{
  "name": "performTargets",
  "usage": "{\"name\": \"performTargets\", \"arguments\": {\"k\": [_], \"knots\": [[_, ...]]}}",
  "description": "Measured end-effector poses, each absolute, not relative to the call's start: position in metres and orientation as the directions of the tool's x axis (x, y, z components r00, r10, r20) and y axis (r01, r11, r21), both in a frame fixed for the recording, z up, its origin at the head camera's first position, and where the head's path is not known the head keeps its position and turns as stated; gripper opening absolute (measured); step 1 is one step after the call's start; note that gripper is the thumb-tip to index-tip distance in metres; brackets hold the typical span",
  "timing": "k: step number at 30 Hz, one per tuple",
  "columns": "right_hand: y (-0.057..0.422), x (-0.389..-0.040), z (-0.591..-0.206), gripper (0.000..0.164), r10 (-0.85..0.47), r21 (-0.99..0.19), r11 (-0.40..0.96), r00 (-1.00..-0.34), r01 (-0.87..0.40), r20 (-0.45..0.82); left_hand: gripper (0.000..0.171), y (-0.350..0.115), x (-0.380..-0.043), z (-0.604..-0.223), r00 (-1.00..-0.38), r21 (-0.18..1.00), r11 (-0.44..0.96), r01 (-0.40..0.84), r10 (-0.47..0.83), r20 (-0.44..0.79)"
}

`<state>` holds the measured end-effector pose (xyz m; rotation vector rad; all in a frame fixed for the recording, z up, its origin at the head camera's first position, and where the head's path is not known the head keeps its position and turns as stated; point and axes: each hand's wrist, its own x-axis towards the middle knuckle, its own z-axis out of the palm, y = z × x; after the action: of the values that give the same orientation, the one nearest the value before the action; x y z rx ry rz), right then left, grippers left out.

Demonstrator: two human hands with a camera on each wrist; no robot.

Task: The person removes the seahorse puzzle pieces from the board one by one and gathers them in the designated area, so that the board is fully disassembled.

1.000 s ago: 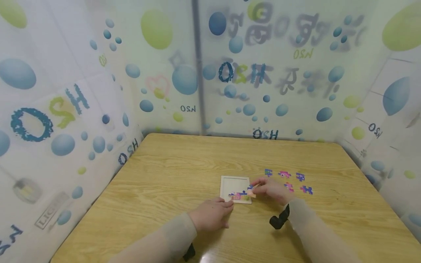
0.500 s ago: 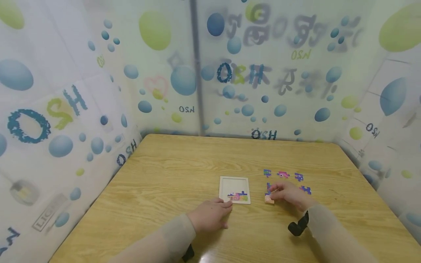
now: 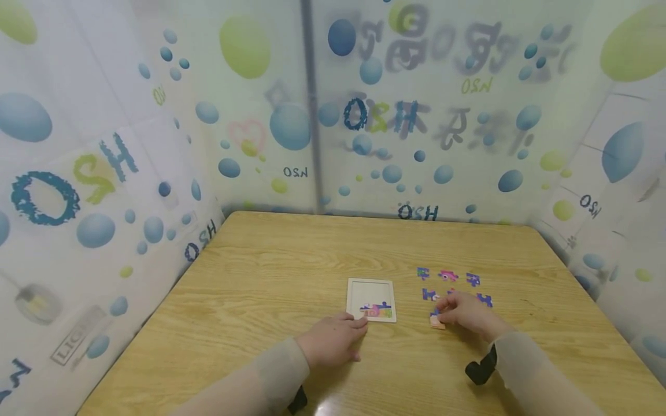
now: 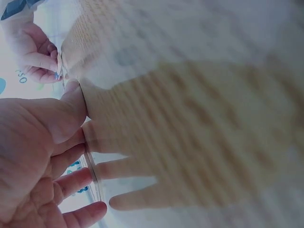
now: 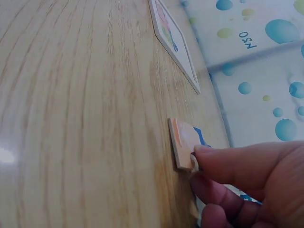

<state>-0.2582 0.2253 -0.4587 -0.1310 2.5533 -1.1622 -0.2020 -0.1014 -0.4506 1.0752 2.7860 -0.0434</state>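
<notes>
Between thumb and fingers, my right hand [image 3: 468, 315] pinches a jigsaw piece [image 3: 437, 322], peach with a blue part. The right wrist view shows this piece low over the wooden table, its peach face tilted up. Left of it lies a shallow square puzzle tray [image 3: 369, 290] with a pale rim. A few joined jigsaw pieces [image 3: 377, 311], pink, blue and green, fill its lower right part. My left hand [image 3: 330, 341] rests with relaxed fingers at the tray's lower left corner; in the left wrist view its fingers [image 4: 76, 183] are spread and hold nothing.
Loose jigsaw pieces lie right of the tray in two rows, among them a pink one with an eye [image 3: 448, 275], a blue one [image 3: 473, 279] and another blue one [image 3: 484, 300]. My right hand partly covers the nearer row. Patterned curtains [image 3: 260, 190] border the table.
My right hand has moved right, away from the tray's right edge, carrying the peach jigsaw piece to just below the loose pieces. My left hand has stayed at the tray corner.
</notes>
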Motion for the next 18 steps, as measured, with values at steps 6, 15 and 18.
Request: {"name": "performTargets", "arguments": {"k": [6,15,18], "knots": [[0.225,-0.257,-0.459,0.027,-0.21,-0.733,0.679,-0.945,0.045,-0.252,0.063,-0.101,-0.202,-0.449,-0.735,0.043,0.748,0.662,0.66,-0.159],[0.222,-0.258,-0.45,0.025,-0.193,-0.67,0.742,-0.948,0.027,-0.252,0.062,-0.1,-0.203,-0.449,-0.736,0.042,0.75,0.66,0.657,-0.162],[0.215,-0.261,-0.447,0.025,-0.195,-0.649,0.761,-0.95,0.011,-0.245,0.062,-0.101,-0.202,-0.449,-0.736,0.045,0.75,0.66,0.657,-0.163]]}}
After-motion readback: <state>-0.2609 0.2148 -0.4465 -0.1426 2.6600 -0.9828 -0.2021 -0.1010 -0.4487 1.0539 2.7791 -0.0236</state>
